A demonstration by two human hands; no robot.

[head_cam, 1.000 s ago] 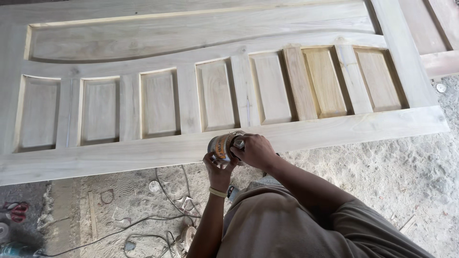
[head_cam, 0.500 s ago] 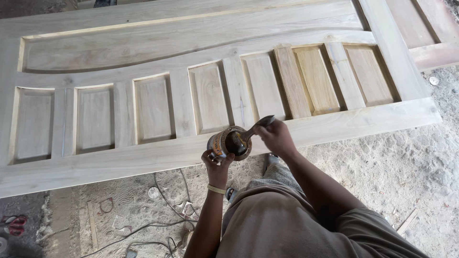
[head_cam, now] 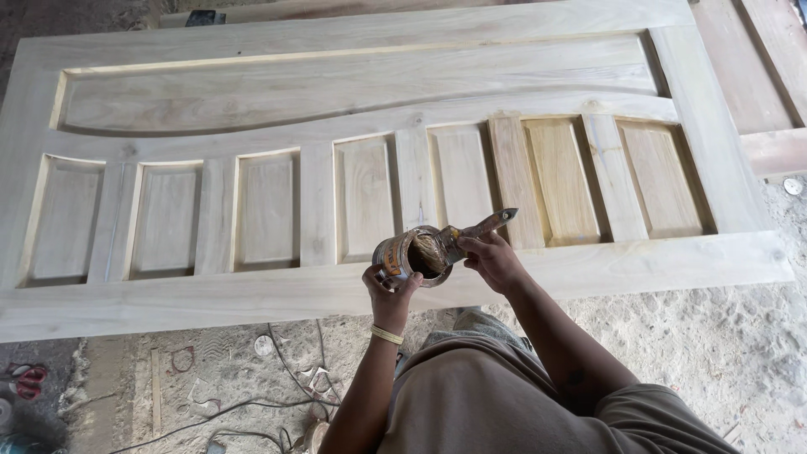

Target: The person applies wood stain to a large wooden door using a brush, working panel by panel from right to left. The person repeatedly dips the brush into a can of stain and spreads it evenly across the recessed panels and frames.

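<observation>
On a dusty workshop floor [head_cam: 714,361] a pale panelled wooden door [head_cam: 277,294] lies flat. Just before it, a small round tin [head_cam: 402,256] is clasped in the left hand [head_cam: 388,286]; the right hand [head_cam: 492,261] is closed on a wooden-handled brush [head_cam: 471,231], bristles inside the tin. Loading appears underway; next, a steady lift toward the door seems called for.

Door [head_cam: 252,294] pale bare wood — two right panels [head_cam: 561,178] yellower; tin [head_cam: 402,256] silver-orange; trousers [head_cam: 496,395] khaki.

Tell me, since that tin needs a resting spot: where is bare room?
Free: the door's wide bottom rail right of the right hand, and the sandy floor beyond. Crowded: floor below the left hand, strewn with cables.
</observation>
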